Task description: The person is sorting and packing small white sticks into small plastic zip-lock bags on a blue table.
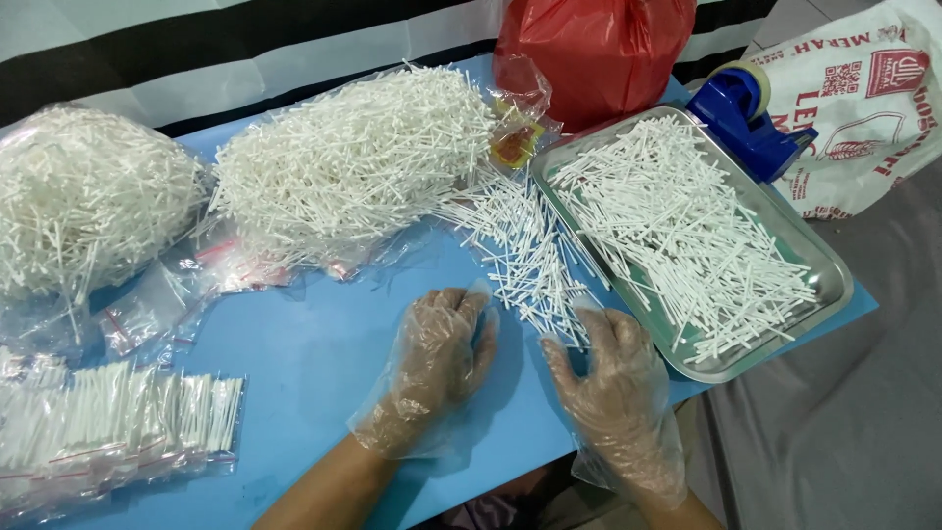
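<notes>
Both hands (520,368) gloved, open, empty, beside loose swabs (525,260); steel tray (834,280) right, bagged swabs (353,162) behind.

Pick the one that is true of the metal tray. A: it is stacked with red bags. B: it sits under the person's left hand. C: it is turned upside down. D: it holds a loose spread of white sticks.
D: the metal tray at the right of the blue table lies right way up with white sticks scattered across it, and both gloved hands rest on the table beside it, not over it.
</notes>
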